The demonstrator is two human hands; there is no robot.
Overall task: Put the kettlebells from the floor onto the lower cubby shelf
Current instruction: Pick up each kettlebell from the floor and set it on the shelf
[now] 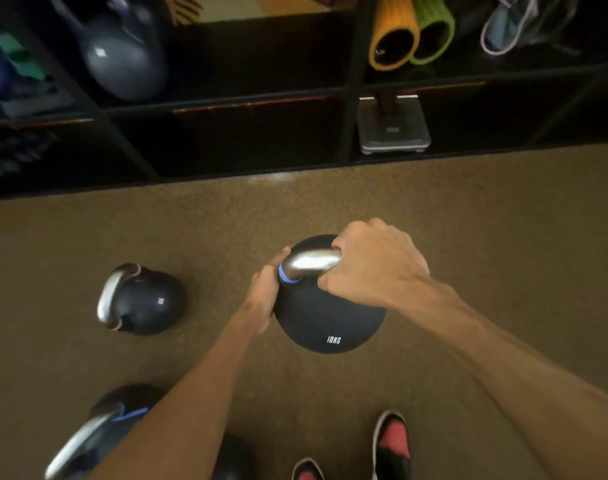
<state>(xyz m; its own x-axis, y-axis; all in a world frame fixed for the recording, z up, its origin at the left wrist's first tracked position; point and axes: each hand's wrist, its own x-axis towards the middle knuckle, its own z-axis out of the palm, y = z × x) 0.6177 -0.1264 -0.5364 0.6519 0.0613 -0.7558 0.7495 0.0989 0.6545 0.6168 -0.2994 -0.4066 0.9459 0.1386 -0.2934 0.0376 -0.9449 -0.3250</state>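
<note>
- Black kettlebell (330,317) marked "10KG", blue band at the handle base, in mid-floor in front of the cubby shelf (226,98); whether it rests on the brown floor (503,220) or is just off it — cannot tell.
- Right hand (371,265): fingers wrapped tight around the steel handle.
- Left hand (266,292): pressed against the left side of the ball and handle base, fingers curled onto it.
- Second kettlebell (141,299) lies tipped on the floor to the left, well apart.
- Third kettlebell (98,431) near the bottom-left corner, partly behind the left forearm.
- Another kettlebell (118,53) sits in an upper cubby — blurred.
- Lower cubby facing the hands looks dark.
- Red-and-black shoes (392,441) at the bottom edge.
</note>
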